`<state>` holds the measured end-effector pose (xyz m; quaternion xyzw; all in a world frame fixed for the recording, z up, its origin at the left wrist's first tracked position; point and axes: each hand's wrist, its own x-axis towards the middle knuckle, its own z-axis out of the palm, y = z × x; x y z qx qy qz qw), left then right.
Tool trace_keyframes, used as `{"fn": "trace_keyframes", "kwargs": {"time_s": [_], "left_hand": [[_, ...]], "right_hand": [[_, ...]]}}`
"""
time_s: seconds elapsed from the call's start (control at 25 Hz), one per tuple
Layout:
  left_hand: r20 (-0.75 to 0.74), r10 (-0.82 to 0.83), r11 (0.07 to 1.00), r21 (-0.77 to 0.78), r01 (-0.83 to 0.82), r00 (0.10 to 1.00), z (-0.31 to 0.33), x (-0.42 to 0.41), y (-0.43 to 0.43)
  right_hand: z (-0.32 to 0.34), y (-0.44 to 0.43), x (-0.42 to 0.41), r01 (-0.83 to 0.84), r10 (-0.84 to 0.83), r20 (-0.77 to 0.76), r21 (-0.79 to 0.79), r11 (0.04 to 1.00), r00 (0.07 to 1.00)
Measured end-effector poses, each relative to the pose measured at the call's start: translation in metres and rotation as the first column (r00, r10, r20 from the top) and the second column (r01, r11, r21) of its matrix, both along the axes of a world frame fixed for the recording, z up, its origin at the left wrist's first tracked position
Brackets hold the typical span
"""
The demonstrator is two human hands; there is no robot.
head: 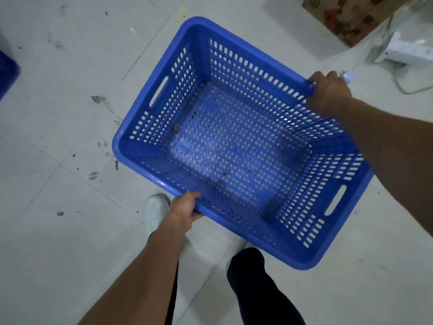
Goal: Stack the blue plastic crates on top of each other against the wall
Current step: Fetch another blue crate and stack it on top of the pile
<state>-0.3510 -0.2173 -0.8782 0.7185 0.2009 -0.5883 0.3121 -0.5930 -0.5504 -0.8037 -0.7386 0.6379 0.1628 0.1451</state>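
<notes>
Blue crate (241,139) hangs above the floor (58,242) between my hands: left hand (184,208) clamped on its near rim, right hand (328,92) gripping the far rim.

glossy perforated plastic crate (236,146) (scuffed tile floor (58,242))

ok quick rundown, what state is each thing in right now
crate: upright, empty, carried above the floor, held by both hands
left hand: closed on the crate's near rim
right hand: closed on the crate's far rim
second crate: only an edge shows at the left, state unclear
cardboard box: on the floor, partly out of view
white box: lying by clear plastic wrap
</notes>
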Motion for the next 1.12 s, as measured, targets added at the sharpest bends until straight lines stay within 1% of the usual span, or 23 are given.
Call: {"fn": "trace_keyframes", "kwargs": {"time_s": [0.12,0.2,0.32,0.44,0.6,0.72,0.84,0.96,1.12], "left_hand": [[-0.026,0.052,0.999,-0.007,-0.052,0.998,0.010,0.006,0.019],[-0.044,0.100,0.995,0.001,-0.100,0.994,0.025,0.013,0.032],[-0.079,0.151,0.988,-0.024,-0.153,0.985,0.067,0.034,0.043],[-0.034,0.169,0.983,-0.068,-0.171,0.985,0.130,0.062,0.046],[0.033,0.133,0.985,-0.118,-0.128,0.991,0.231,0.104,0.047],[0.122,0.134,0.982,-0.149,-0.115,0.983,0.314,0.142,0.055],[0.175,0.199,0.967,-0.196,-0.164,0.964,0.386,0.185,0.068],[0.209,0.301,0.928,-0.289,-0.235,0.930,0.456,0.232,0.081],[0.229,0.419,0.860,-0.409,-0.303,0.879,0.524,0.302,0.103]], "right_hand": [[0.015,0.007,0.013,0.076,-0.074,0.136,-0.013,0.997,0.988],[0.034,0.015,0.023,0.081,-0.081,0.214,0.009,0.997,0.974],[0.085,0.022,0.045,0.096,-0.093,0.341,0.009,0.995,0.935],[0.155,0.030,0.077,0.087,-0.064,0.438,-0.032,0.996,0.897],[0.262,0.040,0.114,0.082,-0.040,0.494,-0.064,0.995,0.869],[0.353,0.046,0.160,0.083,-0.031,0.523,-0.076,0.994,0.852],[0.425,0.059,0.221,0.099,0.030,0.548,-0.204,0.974,0.836],[0.499,0.071,0.293,0.064,0.156,0.561,-0.353,0.934,0.813],[0.583,0.087,0.393,0.012,0.285,0.585,-0.451,0.893,0.760]]}}
